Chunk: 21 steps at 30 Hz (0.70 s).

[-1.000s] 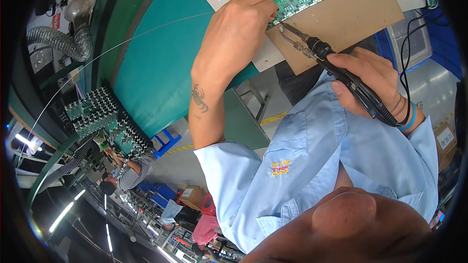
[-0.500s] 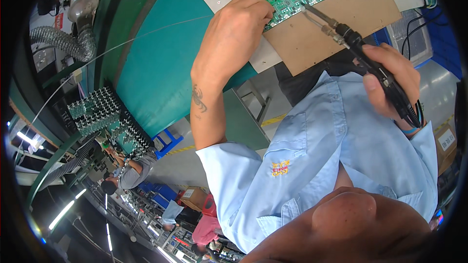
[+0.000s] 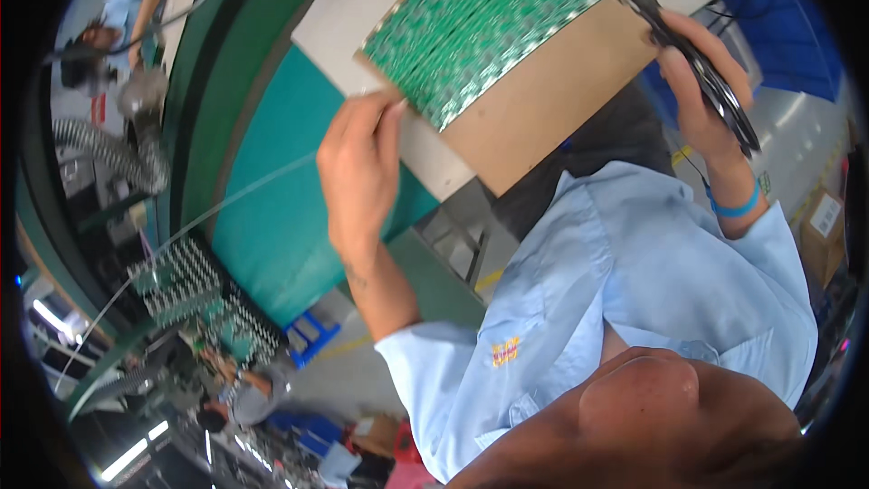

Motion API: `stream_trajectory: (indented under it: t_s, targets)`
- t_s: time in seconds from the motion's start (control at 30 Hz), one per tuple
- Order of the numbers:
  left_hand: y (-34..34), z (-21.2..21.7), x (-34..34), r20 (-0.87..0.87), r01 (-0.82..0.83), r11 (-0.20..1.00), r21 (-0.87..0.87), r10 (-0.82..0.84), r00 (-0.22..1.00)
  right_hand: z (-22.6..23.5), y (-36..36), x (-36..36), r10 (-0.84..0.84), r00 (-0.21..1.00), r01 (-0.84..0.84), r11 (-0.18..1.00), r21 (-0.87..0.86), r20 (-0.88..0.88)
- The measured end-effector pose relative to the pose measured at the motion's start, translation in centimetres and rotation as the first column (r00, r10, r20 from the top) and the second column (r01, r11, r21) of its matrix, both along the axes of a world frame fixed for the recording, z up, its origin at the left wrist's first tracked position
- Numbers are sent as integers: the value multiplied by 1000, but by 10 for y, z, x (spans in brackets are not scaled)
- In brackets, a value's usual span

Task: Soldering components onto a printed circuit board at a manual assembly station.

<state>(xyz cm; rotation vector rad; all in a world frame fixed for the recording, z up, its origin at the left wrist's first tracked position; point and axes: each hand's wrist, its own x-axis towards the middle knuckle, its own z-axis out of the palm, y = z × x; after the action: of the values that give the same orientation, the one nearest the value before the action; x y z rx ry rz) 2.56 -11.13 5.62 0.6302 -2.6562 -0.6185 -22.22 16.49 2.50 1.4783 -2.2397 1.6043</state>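
Note:
My left hand [image 3: 358,172] is closed in a pinch just beyond the left corner of the green circuit board panel [image 3: 480,27]. A thin strand of solder wire [image 3: 262,183] runs into that hand from the left; its end at the fingertips is blurred. My right hand [image 3: 711,81] is wrapped round the black handle of a soldering iron [image 3: 674,36]. The iron slants up and leftward, its front part over the panel's right end; the tip is close to the top of the picture and blurred. The panel lies on a brown board [image 3: 543,104].
The brown board rests on a white surface [image 3: 330,23] beside a green bench mat [image 3: 290,136]. At left are a ribbed duct [image 3: 100,145] and a rack of small parts [image 3: 186,281]. Other people [image 3: 258,398] work in the background. A blue bin [image 3: 787,27] stands at right.
My left hand has drawn away from the panel's edge, leftward. My right hand has carried the soldering iron up towards the panel's right end. The whole view has shifted and blurred somewhat.

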Motion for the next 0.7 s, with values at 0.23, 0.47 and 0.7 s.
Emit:
stream_trajectory:
  t_s: [0.23, 0.47, 0.7]
  targets:
    - [-13, -21, 28, -189, 26, 822, 569, 100, 977, -8, -26, -68, -162, 985, 142, 954, -265, -56]
    - [2, -23, 33, -168, -77, 832, 549, 200, 965, -32, -37, -87, -219, 976, 215, 970, -114, -23]
    - [8, -42, 39, -208, -242, 945, 220, 287, 935, -42, -15, -46, 193, 969, -232, 927, -296, -154]
